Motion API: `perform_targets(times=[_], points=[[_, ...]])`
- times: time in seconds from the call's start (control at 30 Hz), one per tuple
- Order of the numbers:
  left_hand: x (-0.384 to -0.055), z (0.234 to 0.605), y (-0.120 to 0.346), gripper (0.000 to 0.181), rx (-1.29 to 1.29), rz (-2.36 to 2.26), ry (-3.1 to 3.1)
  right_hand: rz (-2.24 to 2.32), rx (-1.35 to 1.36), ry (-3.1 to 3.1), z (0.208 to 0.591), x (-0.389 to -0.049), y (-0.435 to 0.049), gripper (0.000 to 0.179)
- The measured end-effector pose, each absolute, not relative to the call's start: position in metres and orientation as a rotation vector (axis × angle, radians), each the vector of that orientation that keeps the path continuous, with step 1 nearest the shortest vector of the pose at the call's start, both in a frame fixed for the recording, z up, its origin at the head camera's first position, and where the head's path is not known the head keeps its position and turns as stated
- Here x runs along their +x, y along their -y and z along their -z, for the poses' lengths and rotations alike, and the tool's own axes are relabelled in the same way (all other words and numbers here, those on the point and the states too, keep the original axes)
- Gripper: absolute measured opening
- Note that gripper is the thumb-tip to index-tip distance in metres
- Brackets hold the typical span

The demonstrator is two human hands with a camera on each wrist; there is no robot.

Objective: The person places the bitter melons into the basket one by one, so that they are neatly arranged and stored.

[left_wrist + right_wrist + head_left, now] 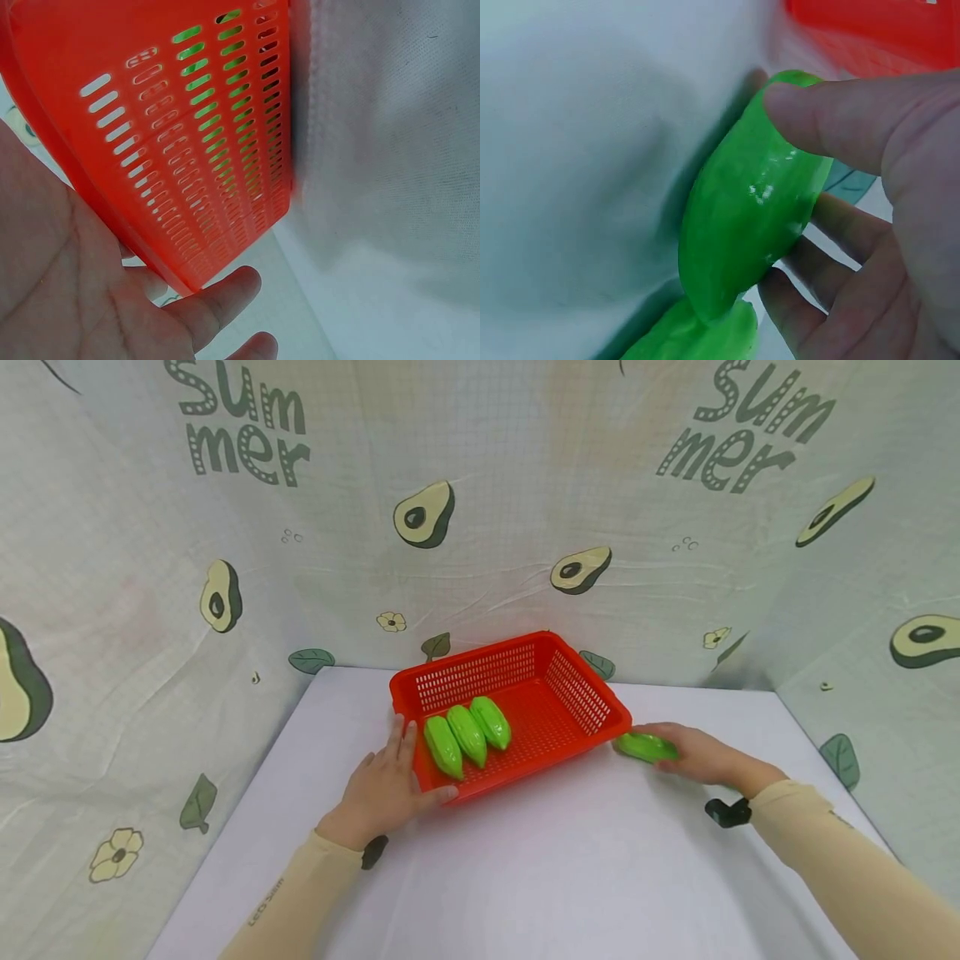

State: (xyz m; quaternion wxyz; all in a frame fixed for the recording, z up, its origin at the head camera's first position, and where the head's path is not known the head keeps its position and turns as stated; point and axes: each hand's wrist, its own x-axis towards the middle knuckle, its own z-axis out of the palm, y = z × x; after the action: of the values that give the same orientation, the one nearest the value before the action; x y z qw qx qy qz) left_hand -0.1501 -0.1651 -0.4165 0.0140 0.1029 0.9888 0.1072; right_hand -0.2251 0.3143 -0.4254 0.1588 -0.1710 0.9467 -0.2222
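My left hand (382,789) rests at the left end of a red plastic basket (570,743), fingers straight along its rim and thumb spread toward the near side. In the left wrist view, the palm and fingers lie by the slotted basket wall (172,150). Inside the basket, three glossy green cucumber-shaped vegetables (467,735) lie side by side at the left. Just off the basket's right corner, my right hand (693,753) holds another green cucumber-shaped vegetable (754,202) between thumb and fingers, low over the table. A further green one (694,334) lies beside it in the right wrist view.
The white tabletop (525,877) carries the basket near its back edge. Hanging cloth (495,468) printed with avocados and lettering encloses the back and both sides. Dark wrist-worn devices (727,812) sit below both wrists.
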Motion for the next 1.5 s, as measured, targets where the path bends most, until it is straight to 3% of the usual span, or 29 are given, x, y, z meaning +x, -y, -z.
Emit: perform_targets(times=[0.7,1.5], points=[[-0.149,0.417,0.166,0.122,0.320,-0.348,-3.079,0.497,-0.615,-2.719,0.429,-0.217,-0.316,0.071],[-0.147,0.414,0.165,0.122,0.326,-0.360,-3.081,0.488,-0.491,-2.672,0.425,-0.212,-0.324,0.086]])
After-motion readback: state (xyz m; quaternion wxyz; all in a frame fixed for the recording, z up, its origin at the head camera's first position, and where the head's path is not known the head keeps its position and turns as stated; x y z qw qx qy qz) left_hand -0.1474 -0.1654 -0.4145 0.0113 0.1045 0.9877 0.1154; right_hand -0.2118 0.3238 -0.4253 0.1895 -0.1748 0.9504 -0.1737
